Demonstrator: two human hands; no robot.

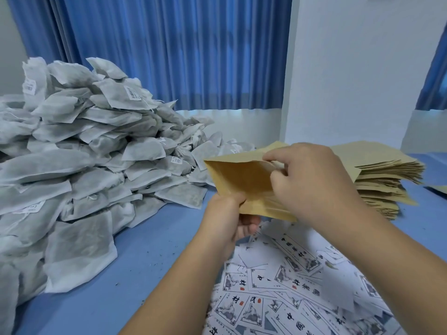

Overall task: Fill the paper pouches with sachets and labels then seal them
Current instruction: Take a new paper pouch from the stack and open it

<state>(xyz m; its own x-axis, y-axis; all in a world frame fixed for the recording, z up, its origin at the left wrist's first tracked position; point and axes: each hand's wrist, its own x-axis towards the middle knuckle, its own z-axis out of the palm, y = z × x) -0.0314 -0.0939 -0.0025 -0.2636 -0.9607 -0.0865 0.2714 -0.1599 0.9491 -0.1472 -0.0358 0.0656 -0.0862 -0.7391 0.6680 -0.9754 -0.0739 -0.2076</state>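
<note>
I hold one brown paper pouch (239, 176) above the blue table, its mouth turned to the left. My left hand (227, 218) grips the pouch's lower edge from below. My right hand (312, 182) pinches the pouch's upper layer at its right side, fingers curled over the paper. A tall heap of white sachets (79, 165) with small barcode tags fills the left. Loose printed labels (285, 288) lie scattered under my forearms at the lower right. A stack of flat brown pouches (384, 175) sits just behind my right hand.
The blue table (145, 257) shows a bare strip between the sachet heap and the labels. Blue curtains (169, 49) hang behind the table, and a white wall column (350, 68) stands at the back right.
</note>
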